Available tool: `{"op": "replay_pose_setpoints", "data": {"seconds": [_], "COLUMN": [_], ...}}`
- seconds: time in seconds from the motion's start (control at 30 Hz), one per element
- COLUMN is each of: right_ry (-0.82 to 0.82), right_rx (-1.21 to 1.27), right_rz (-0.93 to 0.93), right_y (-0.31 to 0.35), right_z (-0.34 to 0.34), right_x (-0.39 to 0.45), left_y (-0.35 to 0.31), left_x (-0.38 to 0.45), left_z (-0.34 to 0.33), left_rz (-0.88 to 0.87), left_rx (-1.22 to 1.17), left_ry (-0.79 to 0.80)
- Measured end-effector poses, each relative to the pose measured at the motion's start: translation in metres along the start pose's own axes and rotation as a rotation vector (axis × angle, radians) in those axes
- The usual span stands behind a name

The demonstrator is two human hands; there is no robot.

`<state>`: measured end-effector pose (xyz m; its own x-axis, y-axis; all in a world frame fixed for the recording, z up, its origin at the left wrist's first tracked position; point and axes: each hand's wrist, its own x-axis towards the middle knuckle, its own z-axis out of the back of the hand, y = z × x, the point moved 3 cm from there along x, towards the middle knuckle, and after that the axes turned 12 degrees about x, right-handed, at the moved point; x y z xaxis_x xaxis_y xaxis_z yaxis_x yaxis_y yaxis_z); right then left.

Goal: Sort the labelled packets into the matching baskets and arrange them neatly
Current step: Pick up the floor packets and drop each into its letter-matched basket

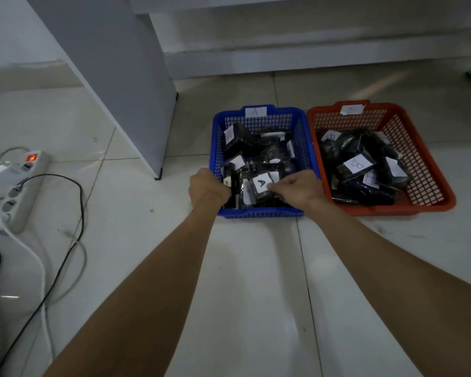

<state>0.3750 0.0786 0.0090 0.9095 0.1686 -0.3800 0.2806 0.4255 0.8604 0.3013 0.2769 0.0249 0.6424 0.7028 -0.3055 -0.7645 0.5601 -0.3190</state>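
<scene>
The A packet [261, 184] lay at the near end of the blue basket [305, 148], among other black packets. The right hand [297, 187] pinched its label edge; the left hand [208, 187] curled round upright packets at the basket's near left corner. The red basket [424, 148] just beside held B packets [358, 164]. Sorting looked finished and the tidying was in hand; next, the packets probably needed squaring into rows.

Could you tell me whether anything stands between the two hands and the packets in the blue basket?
Nothing visible does. The left hand and right hand are already in the blue basket, fingers among the packets at its near end; the right fingertips touch the packet labelled A.
</scene>
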Motion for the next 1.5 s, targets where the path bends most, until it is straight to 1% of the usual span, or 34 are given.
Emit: {"op": "replay_pose_setpoints", "data": {"seconds": [0.07,0.13,0.23,0.3,0.37,0.47,0.57,0.67,0.73,0.77,0.8,0.83,0.9,0.97,1.0,1.03,1.07,1.1,1.17,1.2,1.23,1.3,1.4,1.5], "right_ry": [-0.056,-0.118,-0.169,-0.153,-0.094,0.008,0.085,0.195,0.271,0.288,0.294,0.28,0.234,0.225,0.219,0.201,0.18,0.158,0.218,0.242,0.256,0.283,0.285,0.268], "right_rx": [0.021,0.059,0.106,0.083,0.051,-0.033,-0.174,-0.342,-0.446,-0.505,-0.565,-0.619,-0.664,-0.626,-0.571,-0.464,-0.293,-0.045,0.439,0.551,0.615,0.68,0.718,0.753], "right_rz": [0.052,0.096,0.087,0.076,0.044,-0.022,-0.068,-0.136,-0.154,-0.136,-0.118,-0.096,-0.037,0.006,0.015,-0.001,-0.05,-0.145,-0.315,-0.322,-0.314,-0.271,-0.238,-0.198], "right_y": [-0.001,-0.002,-0.016,-0.03,-0.049,-0.093,-0.149,-0.208,-0.242,-0.258,-0.269,-0.277,-0.283,-0.286,-0.286,-0.285,-0.282,-0.277,-0.262,-0.254,-0.245,-0.228,-0.205,-0.189], "right_z": [0.013,0.029,0.059,0.079,0.099,0.134,0.169,0.195,0.207,0.21,0.211,0.211,0.211,0.212,0.213,0.214,0.215,0.215,0.207,0.205,0.202,0.193,0.18,0.171], "right_x": [-0.012,-0.028,-0.058,-0.084,-0.117,-0.166,-0.209,-0.248,-0.272,-0.281,-0.288,-0.293,-0.3,-0.3,-0.299,-0.297,-0.295,-0.293,-0.293,-0.292,-0.292,-0.292,-0.29,-0.286], "left_y": [0.01,0.022,0.045,0.058,0.069,0.082,0.083,0.082,0.086,0.091,0.097,0.102,0.107,0.108,0.108,0.108,0.107,0.105,0.095,0.087,0.079,0.059,0.038,0.033], "left_x": [-0.007,-0.027,-0.077,-0.118,-0.16,-0.222,-0.28,-0.342,-0.381,-0.397,-0.41,-0.42,-0.431,-0.427,-0.422,-0.415,-0.406,-0.398,-0.383,-0.378,-0.373,-0.37,-0.366,-0.358], "left_z": [0.002,0.004,0.002,-0.006,-0.022,-0.057,-0.093,-0.134,-0.162,-0.176,-0.187,-0.194,-0.199,-0.197,-0.194,-0.191,-0.187,-0.181,-0.161,-0.15,-0.142,-0.128,-0.116,-0.113], "left_rz": [-0.033,-0.064,-0.055,-0.064,-0.096,-0.202,-0.396,-0.631,-0.813,-0.905,-0.986,-1.046,-1.072,-1.028,-0.993,-0.939,-0.862,-0.759,-0.486,-0.348,-0.231,-0.113,-0.06,0.078], "left_rx": [-0.082,-0.241,-0.426,-0.446,-0.404,-0.347,-0.189,-0.022,0.225,0.394,0.534,0.616,0.651,0.627,0.598,0.547,0.464,0.349,0.052,-0.122,-0.297,-0.602,-0.861,-1.075], "left_ry": [-0.008,0.013,0.044,0.093,0.175,0.321,0.463,0.719,0.813,0.812,0.777,0.722,0.604,0.537,0.517,0.502,0.49,0.466,0.394,0.389,0.418,0.534,0.669,0.758]}}
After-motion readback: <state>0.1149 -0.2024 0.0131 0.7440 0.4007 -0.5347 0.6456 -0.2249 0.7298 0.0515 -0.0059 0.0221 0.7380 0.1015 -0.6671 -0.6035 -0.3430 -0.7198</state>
